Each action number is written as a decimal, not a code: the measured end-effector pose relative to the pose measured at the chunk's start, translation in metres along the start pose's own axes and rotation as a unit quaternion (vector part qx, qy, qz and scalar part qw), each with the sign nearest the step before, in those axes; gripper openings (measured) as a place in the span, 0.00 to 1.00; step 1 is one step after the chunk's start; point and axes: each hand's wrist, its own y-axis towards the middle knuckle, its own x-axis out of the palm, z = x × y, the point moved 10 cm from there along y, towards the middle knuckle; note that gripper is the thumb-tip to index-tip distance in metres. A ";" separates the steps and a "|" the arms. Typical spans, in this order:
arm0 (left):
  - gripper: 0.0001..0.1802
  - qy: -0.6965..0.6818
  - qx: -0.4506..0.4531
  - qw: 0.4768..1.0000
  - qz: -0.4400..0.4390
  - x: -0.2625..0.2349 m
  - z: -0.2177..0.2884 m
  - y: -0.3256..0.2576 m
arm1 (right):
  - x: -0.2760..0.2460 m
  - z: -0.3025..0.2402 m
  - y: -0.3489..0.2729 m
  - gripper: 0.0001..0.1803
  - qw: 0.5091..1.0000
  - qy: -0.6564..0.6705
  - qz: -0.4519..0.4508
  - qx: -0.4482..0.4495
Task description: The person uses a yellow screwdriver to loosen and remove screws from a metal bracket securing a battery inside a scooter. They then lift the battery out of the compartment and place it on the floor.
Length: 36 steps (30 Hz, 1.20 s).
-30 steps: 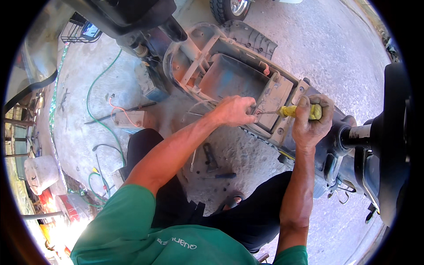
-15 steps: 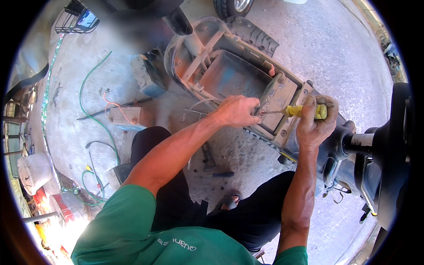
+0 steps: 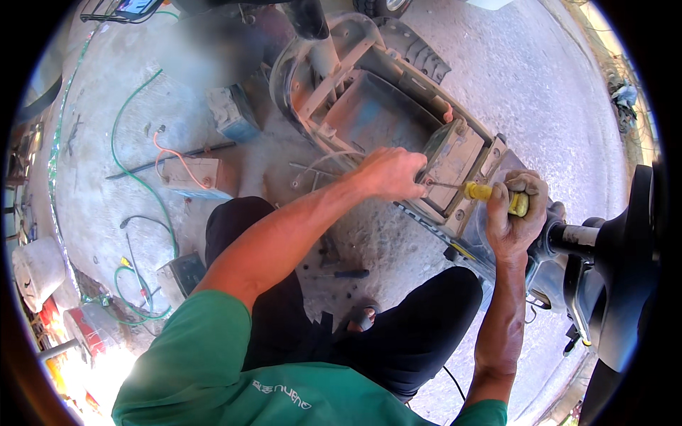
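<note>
A yellow-handled screwdriver (image 3: 490, 193) is clamped in the right hand (image 3: 517, 213), fingers wrapped fully round the handle, its thin metal shaft lying level and pointing left. The tip is met by the left hand (image 3: 389, 173), whose fingers are pinched together around the shaft's end at the edge of a grey battery (image 3: 455, 160). The battery is seated in an open compartment of a dusty, faded plastic scooter floorboard (image 3: 369, 106); the larger rectangular tray beside it is seen to hold only reddish dust. The floorboard's ribbed edges are worn and chalky. On the rough concrete ground (image 3: 526, 78), a second boxy battery (image 3: 231, 113) stands to the left, near a flat pale battery (image 3: 192, 176) with an orange wire looped over it, and a green hose (image 3: 124, 153) is curled across the floor. A dark-handled screwdriver (image 3: 348, 273) lies between the knees.
</note>
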 end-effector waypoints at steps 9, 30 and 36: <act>0.24 -0.004 0.014 1.000 0.009 0.001 -0.002 0.002 | 0.025 -0.039 0.034 0.17 0.938 -0.230 -0.250 0.073; 0.25 -0.026 0.030 0.999 -0.009 0.000 0.002 0.003 | 0.066 -0.076 0.053 0.15 0.906 -0.171 -0.386 -0.029; 0.24 -0.023 0.022 0.999 0.000 -0.001 -0.003 0.003 | 0.069 -0.052 0.051 0.20 0.864 -0.237 -0.442 0.045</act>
